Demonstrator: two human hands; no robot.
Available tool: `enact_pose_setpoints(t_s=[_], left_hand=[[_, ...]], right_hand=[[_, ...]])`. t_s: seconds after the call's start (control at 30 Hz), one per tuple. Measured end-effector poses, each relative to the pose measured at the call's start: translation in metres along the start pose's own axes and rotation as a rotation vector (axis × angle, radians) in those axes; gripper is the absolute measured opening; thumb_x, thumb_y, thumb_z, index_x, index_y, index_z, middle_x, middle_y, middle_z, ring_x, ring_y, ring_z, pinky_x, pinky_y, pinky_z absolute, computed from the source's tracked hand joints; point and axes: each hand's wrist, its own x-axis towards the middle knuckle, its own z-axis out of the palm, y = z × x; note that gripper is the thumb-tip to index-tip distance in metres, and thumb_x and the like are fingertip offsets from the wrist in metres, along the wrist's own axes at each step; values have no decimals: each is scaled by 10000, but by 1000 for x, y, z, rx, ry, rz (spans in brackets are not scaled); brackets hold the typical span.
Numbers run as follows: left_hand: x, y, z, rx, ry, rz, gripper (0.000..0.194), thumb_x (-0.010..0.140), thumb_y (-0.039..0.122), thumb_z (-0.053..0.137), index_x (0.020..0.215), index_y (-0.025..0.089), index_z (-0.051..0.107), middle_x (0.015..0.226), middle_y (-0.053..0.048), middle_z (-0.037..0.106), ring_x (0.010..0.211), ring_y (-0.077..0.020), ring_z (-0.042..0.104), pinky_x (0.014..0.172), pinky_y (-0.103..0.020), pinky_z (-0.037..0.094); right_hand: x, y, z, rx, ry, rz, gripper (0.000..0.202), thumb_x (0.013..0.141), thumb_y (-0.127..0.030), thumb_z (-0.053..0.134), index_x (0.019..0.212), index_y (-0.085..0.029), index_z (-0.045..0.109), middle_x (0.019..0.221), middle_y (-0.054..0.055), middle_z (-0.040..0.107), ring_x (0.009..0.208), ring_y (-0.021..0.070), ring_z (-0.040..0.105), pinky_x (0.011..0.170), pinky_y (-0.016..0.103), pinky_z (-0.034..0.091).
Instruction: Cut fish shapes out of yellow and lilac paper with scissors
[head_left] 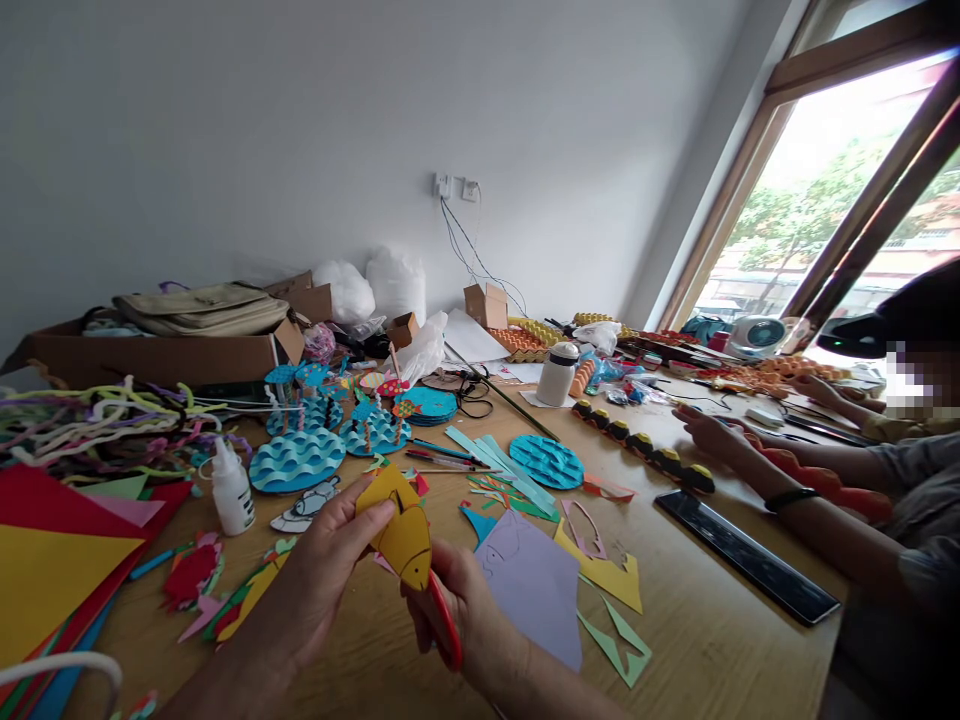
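Between thumb and fingers, my left hand (330, 555) holds a yellow paper fish (409, 540) with black drawn lines, head pointing down. My right hand (472, 610) grips red-handled scissors (445, 625) just below the fish's head; the blades are mostly hidden. Under and beyond my right wrist lies a purple paper sheet (525, 590) with a fish outline drawn on it. Yellow and green paper offcuts (619, 640) are scattered to its right. Left of my left hand are cut red paper fish (193, 572) and a white glue bottle (231, 490).
Blue wavy paper discs (298, 460) stand behind my hands. Coloured paper sheets (60, 560) stack at left, below fuzzy pipe cleaners (112, 420). A dark phone (746, 555) lies near the right edge. At right, a co-worker's hands (712, 437) hold a red strip; a white jar (556, 375) stands centre-back.
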Motion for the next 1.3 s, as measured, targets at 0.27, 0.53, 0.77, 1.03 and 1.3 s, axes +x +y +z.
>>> enact_pose_setpoints(t_s=[0.27,0.53,0.77,1.03,1.3], left_hand=[[-1,3,-2,15,-6,-40,175,705,268,651,864,211,693,705,18,697,696,-145,583,665,-225,455],[-1,8,-3,42,-85,-54,176,745,264,613,889,209,696,738,3,706,704,-162,591,682,-245,458],[-3,8,-1,28,-51,-83,170,714,245,647,873,211,695,740,10,705,710,-154,587,687,-235,457],[-4,9,-3,40,-79,-110,178,751,235,610,908,225,693,774,19,707,733,-144,585,714,-233,454],[-2,12,-6,89,-184,-163,209,756,244,601,944,210,685,779,-6,707,738,-163,596,692,-250,452]], right_hand=[[0,-3,0,-57,0,-14,334,793,-474,455,650,-173,453,468,-70,362,334,46,368,310,133,302],[-1,-3,-2,-114,4,-3,387,817,-523,437,650,-174,456,447,-75,343,335,47,365,322,133,323],[-1,-6,-1,-113,7,3,470,797,-604,439,657,-161,508,397,-69,365,322,49,359,315,135,284],[0,-6,0,-106,7,-5,452,774,-600,486,630,-173,460,430,-67,368,331,48,372,309,129,288],[1,-5,-1,-131,14,22,454,787,-607,434,626,-183,419,457,-59,377,356,55,396,320,134,301]])
